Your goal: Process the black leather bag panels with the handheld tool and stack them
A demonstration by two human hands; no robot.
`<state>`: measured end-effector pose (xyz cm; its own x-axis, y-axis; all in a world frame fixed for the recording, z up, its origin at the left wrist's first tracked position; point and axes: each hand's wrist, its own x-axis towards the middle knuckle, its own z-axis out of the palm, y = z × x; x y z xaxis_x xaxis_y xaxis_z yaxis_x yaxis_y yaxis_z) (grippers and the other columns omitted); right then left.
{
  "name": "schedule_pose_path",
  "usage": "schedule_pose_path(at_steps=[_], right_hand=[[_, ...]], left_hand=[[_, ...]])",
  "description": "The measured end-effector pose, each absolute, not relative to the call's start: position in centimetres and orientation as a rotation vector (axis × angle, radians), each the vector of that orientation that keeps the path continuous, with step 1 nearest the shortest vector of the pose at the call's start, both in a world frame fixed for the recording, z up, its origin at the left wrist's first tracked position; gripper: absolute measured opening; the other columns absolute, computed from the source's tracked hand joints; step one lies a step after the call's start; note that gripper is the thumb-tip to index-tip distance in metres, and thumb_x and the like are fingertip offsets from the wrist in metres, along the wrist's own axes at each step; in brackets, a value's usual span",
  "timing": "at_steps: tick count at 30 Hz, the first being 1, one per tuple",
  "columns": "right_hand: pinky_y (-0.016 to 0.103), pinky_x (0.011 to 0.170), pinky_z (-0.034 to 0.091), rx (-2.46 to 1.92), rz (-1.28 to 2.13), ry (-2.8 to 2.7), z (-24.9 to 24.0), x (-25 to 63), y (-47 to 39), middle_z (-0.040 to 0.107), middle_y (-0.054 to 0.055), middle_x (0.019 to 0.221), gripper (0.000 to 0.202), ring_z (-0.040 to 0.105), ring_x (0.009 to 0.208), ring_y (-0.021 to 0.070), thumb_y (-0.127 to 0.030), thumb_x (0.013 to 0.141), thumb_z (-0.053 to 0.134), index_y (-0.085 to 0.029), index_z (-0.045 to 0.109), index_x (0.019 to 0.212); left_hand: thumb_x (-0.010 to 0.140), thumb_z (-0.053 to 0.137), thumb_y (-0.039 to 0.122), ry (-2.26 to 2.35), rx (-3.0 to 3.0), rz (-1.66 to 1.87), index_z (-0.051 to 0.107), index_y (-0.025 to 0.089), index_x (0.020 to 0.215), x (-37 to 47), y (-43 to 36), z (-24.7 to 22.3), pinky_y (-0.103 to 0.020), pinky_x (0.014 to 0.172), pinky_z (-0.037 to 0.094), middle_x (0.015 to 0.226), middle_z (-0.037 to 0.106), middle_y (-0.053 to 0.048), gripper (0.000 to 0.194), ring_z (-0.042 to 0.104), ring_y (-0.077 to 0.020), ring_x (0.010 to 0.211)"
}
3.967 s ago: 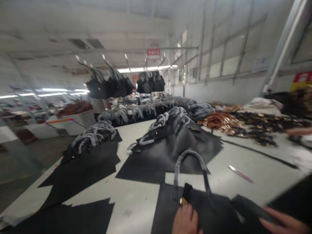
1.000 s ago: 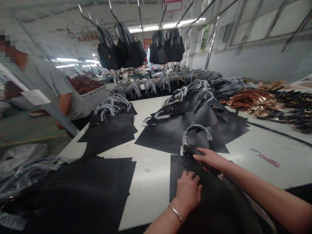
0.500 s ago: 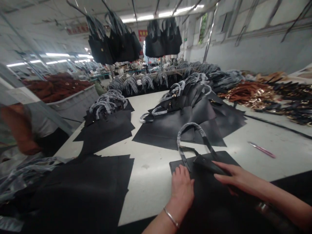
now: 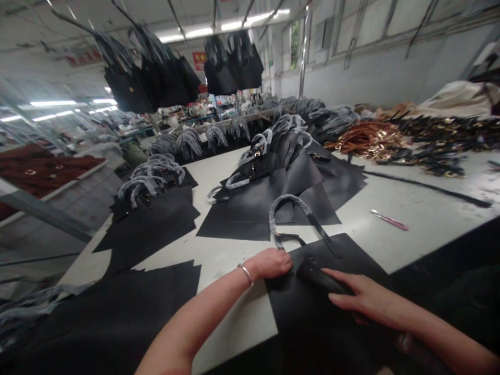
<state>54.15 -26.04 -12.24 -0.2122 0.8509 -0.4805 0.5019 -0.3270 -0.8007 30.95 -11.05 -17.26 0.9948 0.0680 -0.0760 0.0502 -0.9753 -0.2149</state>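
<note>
A black bag panel [image 4: 312,307] lies at the table's front. Its handle [image 4: 287,200], partly wrapped in clear film, arches away from me over the top edge. At the handle's left base my left hand [image 4: 273,263] is closed, knuckles up, with the fingertips hidden; a silver bangle is on that wrist. My right hand [image 4: 357,294] grips a black, tube-shaped tool [image 4: 324,278], whose blunt end points at the panel near the left hand. The lower part of this tool blurs into the dark at the bottom right.
Stacked black bag panels [image 4: 265,198] with wrapped handles lie beyond, and more piles [image 4: 152,213] are on the left. A pink-handled cutter [image 4: 388,220] lies to the right. Brown straps [image 4: 363,138] and buckled black straps are heaped behind it. Finished-looking bags [image 4: 234,65] hang overhead.
My left hand has turned, its forearm now reaching in from the left, and its fingers have curled closed. The tool in my right hand has come lower on the panel. The view has swung right.
</note>
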Motion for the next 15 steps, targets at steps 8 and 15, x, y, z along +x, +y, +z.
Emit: schedule_pose_path(at_steps=[8,15], right_hand=[[0.021,0.045,0.044,-1.758,1.557,-1.559,-11.8,54.2,-25.9,0.067,0.004,0.081,0.066,0.057,0.049,0.0116,-0.034,0.082,0.059,-0.018,0.038,0.143],[0.021,0.046,0.047,-1.756,1.518,-1.576,-12.0,54.3,-26.0,0.068,0.005,0.087,0.067,0.059,0.049,0.0112,-0.033,0.081,0.06,-0.017,0.039,0.143]], left_hand=[[0.093,0.034,0.016,0.209,-2.817,-0.008,0.056,0.012,0.086,31.1,-9.9,-18.3,-0.029,0.057,0.043,0.081,0.056,-0.009,0.023,0.052,-0.0171,0.068],[0.094,0.03,0.015,-0.084,-2.893,-0.046,0.054,0.012,0.094,31.5,-9.8,-19.3,-0.029,0.063,0.044,0.083,0.056,-0.008,0.024,0.052,-0.0175,0.073]])
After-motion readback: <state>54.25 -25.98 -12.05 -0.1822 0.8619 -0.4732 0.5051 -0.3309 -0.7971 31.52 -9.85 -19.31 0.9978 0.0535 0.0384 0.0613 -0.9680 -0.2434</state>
